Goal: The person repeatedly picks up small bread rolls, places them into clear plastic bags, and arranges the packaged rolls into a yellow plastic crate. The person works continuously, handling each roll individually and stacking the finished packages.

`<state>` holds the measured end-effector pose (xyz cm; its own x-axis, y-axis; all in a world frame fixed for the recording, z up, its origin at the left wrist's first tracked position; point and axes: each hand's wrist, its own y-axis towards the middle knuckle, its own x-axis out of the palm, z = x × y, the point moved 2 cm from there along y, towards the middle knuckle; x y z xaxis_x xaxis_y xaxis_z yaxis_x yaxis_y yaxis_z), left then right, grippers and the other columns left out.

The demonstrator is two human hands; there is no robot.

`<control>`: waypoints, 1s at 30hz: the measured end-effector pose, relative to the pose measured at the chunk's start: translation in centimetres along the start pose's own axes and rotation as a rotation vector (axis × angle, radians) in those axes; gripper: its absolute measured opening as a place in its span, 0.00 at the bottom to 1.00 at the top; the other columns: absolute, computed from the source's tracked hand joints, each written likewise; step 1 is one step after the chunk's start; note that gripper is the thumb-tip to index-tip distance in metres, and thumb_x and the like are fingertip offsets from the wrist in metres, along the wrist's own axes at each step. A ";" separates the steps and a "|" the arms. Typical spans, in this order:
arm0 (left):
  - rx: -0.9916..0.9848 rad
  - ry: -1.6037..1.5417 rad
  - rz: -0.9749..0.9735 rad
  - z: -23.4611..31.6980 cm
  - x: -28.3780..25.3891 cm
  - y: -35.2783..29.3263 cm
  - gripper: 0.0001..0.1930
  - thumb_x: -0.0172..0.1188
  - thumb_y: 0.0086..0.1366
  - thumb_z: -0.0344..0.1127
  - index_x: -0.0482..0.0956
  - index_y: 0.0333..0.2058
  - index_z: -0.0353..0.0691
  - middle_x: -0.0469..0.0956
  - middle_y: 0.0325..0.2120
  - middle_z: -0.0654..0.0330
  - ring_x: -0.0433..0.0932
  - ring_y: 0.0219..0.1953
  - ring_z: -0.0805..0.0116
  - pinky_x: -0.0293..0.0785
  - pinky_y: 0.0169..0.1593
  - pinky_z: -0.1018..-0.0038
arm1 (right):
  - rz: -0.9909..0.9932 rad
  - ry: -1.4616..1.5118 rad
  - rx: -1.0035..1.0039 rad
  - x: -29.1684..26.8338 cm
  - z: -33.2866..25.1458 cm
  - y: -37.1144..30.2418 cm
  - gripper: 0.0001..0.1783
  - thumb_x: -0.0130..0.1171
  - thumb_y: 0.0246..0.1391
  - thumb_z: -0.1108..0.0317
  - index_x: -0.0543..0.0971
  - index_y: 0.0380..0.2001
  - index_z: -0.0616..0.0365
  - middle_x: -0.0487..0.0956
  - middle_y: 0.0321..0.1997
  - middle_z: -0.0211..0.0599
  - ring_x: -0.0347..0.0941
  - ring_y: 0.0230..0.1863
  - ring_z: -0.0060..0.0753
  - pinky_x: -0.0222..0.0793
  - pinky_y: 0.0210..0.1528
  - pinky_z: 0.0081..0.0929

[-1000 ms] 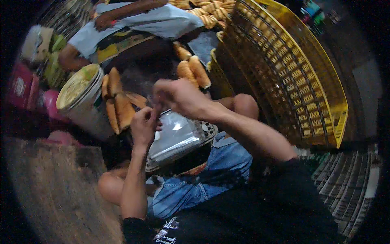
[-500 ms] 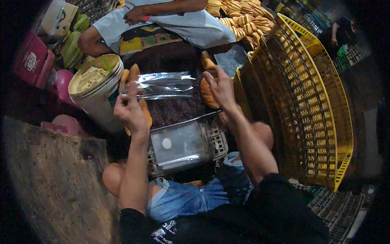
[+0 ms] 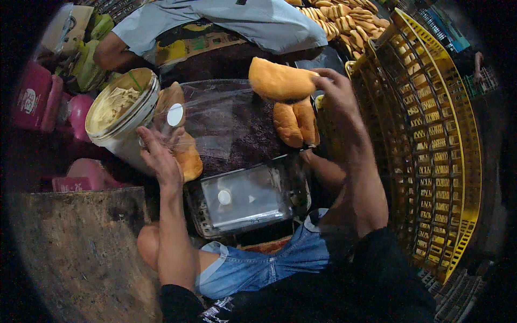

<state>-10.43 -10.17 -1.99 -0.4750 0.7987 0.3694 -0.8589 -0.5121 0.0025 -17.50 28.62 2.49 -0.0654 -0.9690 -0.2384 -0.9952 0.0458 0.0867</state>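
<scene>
My left hand (image 3: 160, 156) grips the edge of a clear plastic bag (image 3: 215, 102), which spreads to the right over a dark, rough-textured surface (image 3: 215, 134). A white round label shows on the bag near my fingers. Bread rolls (image 3: 189, 161) lie under and beside that hand, partly covered by plastic. In my right hand (image 3: 336, 91), a golden bread roll (image 3: 280, 79) is pinched by its right end and lifted near the bag's far right side. Below it rests another piece of bread (image 3: 296, 123), split by a crease. A pile of clear bags (image 3: 247, 199) lies nearer my lap.
Left of the bread stands a white bucket (image 3: 153, 99) of pale cream spread. A tall yellow crate (image 3: 431, 156) rises at the right. Many bread rolls (image 3: 350, 24) are heaped at the far right. Someone in light-blue clothing (image 3: 231, 21) sits opposite. A wooden board (image 3: 75, 242) fills the lower left.
The bag stretched between both hands is now held by the left alone and has spread wider. My right hand has let go of it, picked up a bread roll and moved right.
</scene>
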 end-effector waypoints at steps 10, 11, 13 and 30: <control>0.030 0.245 -0.200 0.4 2.6 -3.8 0.32 0.42 0.72 0.63 0.66 0.51 0.35 0.74 0.50 0.49 0.81 0.47 0.54 0.82 0.45 0.59 | -0.099 0.437 0.211 1.0 -8.0 -8.2 0.21 0.58 0.56 0.70 0.74 0.53 0.64 0.80 0.44 0.41 0.77 0.44 0.30 0.72 0.49 0.27; 0.111 0.157 -0.276 0.8 3.4 -4.6 0.34 0.42 0.72 0.63 0.63 0.58 0.35 0.71 0.54 0.46 0.81 0.47 0.51 0.83 0.45 0.60 | -0.156 0.385 0.159 2.1 -7.9 -7.9 0.22 0.58 0.58 0.70 0.73 0.55 0.63 0.80 0.46 0.41 0.77 0.46 0.30 0.73 0.49 0.26; 0.067 -0.045 -0.381 1.8 4.3 -6.0 0.40 0.43 0.70 0.65 0.54 0.69 0.41 0.68 0.60 0.47 0.78 0.53 0.50 0.83 0.46 0.59 | -0.141 0.308 0.196 3.8 -7.4 -8.2 0.22 0.58 0.58 0.69 0.72 0.56 0.62 0.79 0.47 0.41 0.77 0.47 0.30 0.73 0.51 0.26; -0.057 -0.161 -0.321 4.1 2.1 -7.7 0.33 0.52 0.71 0.56 0.60 0.64 0.40 0.77 0.48 0.52 0.79 0.48 0.60 0.78 0.50 0.66 | -0.180 -0.949 -0.914 17.0 -13.2 -14.3 0.36 0.62 0.48 0.60 0.66 0.63 0.46 0.63 0.67 0.46 0.56 0.70 0.56 0.43 0.70 0.69</control>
<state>-4.01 -5.84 2.61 -0.1475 0.8534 0.5000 -0.9708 -0.2217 0.0919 -3.45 8.23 9.99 -0.3361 -0.3830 -0.8604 -0.6127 -0.6049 0.5086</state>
